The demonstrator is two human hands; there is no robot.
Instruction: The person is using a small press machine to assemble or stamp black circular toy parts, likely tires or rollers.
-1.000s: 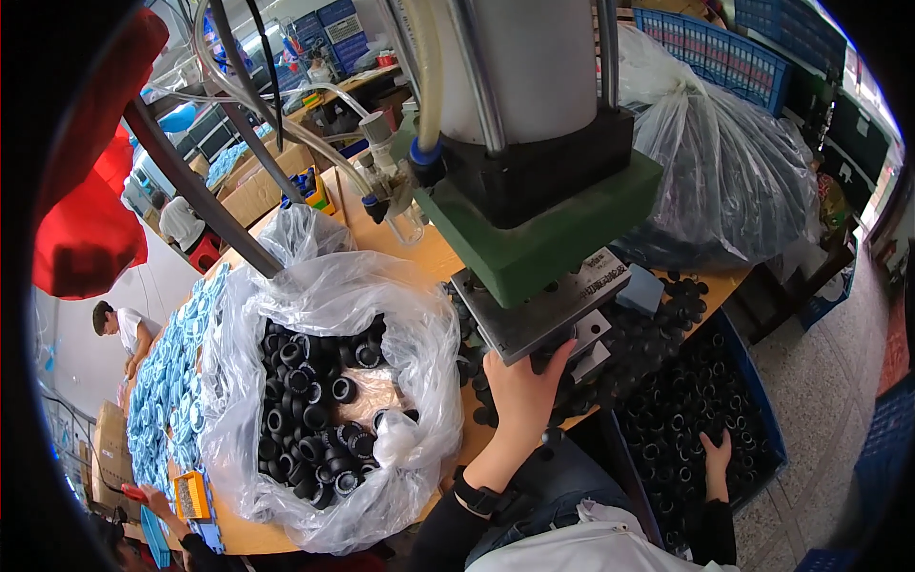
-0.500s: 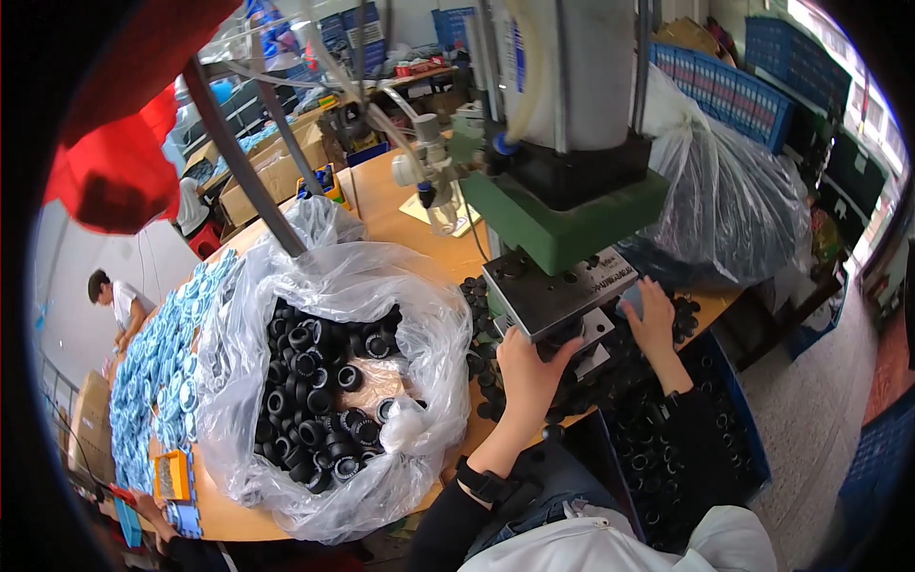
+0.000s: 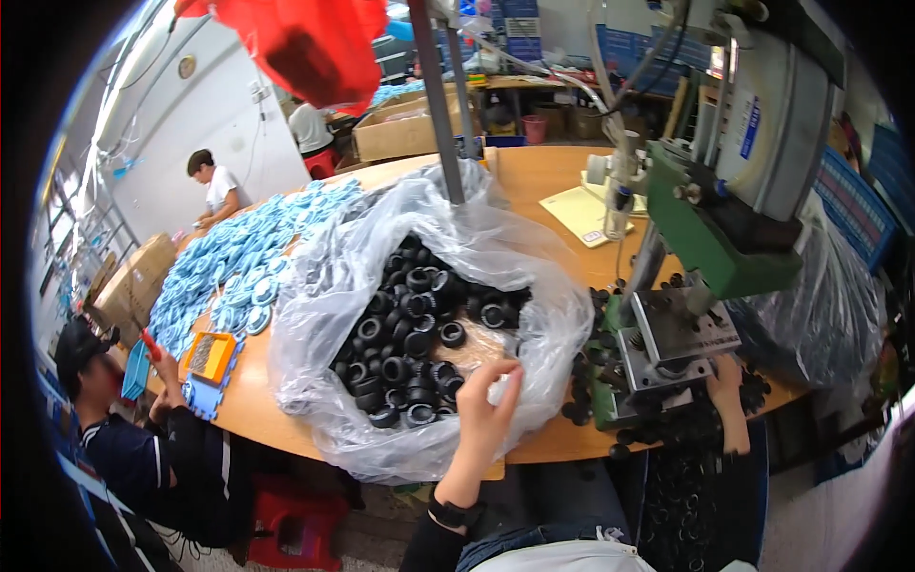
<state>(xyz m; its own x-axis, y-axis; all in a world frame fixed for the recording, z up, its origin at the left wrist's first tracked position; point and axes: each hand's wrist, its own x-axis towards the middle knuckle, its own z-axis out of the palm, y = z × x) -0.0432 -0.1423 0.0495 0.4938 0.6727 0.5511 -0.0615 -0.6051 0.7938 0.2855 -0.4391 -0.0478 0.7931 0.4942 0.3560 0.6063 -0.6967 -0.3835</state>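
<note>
1. Blue lettering ran along a pale label on the press.
2. A small white tag marked the yellow paper, its print too small to read.
3. Pale print lined a blue panel in the background, also illegible.

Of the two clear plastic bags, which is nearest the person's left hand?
The open bag at mid-table, spread around black rings; the left hand is over its near side. The other bag is behind the press, far right.
</note>
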